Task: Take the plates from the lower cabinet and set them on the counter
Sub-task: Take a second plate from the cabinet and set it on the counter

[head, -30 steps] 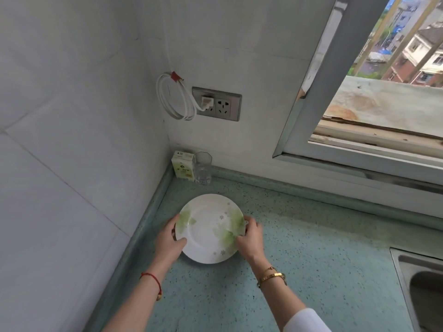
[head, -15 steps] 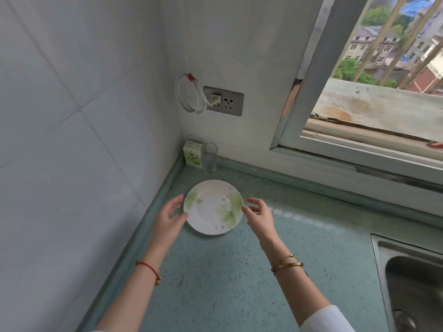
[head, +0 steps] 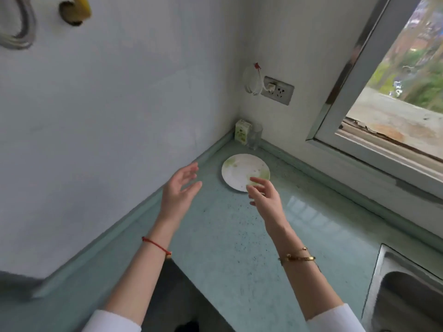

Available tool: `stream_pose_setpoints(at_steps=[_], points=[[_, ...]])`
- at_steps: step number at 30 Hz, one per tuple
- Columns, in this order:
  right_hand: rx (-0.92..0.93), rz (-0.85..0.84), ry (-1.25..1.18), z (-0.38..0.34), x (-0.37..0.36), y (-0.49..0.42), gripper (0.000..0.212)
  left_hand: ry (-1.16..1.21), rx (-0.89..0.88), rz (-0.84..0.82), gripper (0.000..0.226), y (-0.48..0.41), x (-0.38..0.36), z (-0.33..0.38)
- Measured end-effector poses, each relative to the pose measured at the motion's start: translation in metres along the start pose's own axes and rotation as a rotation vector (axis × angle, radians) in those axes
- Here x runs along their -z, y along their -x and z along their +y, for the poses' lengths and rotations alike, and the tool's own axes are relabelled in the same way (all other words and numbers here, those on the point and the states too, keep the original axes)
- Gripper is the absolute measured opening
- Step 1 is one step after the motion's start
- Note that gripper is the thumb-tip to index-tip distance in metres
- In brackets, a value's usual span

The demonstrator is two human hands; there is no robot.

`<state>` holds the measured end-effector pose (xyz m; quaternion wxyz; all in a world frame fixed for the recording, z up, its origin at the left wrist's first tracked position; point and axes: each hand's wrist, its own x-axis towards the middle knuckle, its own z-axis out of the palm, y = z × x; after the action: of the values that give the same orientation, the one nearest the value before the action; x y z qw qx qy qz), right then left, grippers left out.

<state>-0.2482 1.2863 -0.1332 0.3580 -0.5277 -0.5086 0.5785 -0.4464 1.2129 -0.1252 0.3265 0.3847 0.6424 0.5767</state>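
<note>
A white plate with green leaf print [head: 242, 169] lies flat on the pale green speckled counter [head: 230, 240], near the back corner. My left hand [head: 178, 190] hovers to the plate's left, fingers spread, holding nothing. My right hand [head: 263, 196] is raised just in front of the plate's near edge, fingers apart and empty; its fingertips overlap the rim in the picture. Neither hand touches the plate. The lower cabinet is out of sight.
A small green-and-white carton [head: 242, 133] and a clear glass [head: 254, 138] stand in the corner behind the plate. A wall socket [head: 278, 91] with a coiled white cable hangs above. A steel sink [head: 405, 291] lies at the right. A window frame [head: 374, 152] runs along the back.
Both hands have let go of the plate and drawn back toward me, fingers open. The plate stays flat on the counter. My view has pulled back and swung to the left.
</note>
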Motion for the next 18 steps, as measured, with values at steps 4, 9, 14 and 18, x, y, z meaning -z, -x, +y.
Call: stream_pose_setpoints(at_steps=[4, 9, 14, 18], points=[[0.080, -0.168, 0.053, -0.001, -0.016, 0.052, 0.029, 0.015, -0.027, 0.169, 0.044, 0.078, 0.032, 0.015], [0.184, -0.418, 0.104, -0.001, -0.050, 0.127, 0.030, 0.010, -0.054, 0.396, 0.043, 0.188, 0.079, 0.032], [0.205, -0.729, 0.129, 0.011, -0.096, 0.215, 0.029, -0.004, -0.040, 0.680, 0.041, 0.315, 0.128, 0.036], [0.201, -0.972, 0.173, 0.029, -0.131, 0.293, 0.028, -0.023, -0.011, 0.951, 0.042, 0.425, 0.154, 0.035]])
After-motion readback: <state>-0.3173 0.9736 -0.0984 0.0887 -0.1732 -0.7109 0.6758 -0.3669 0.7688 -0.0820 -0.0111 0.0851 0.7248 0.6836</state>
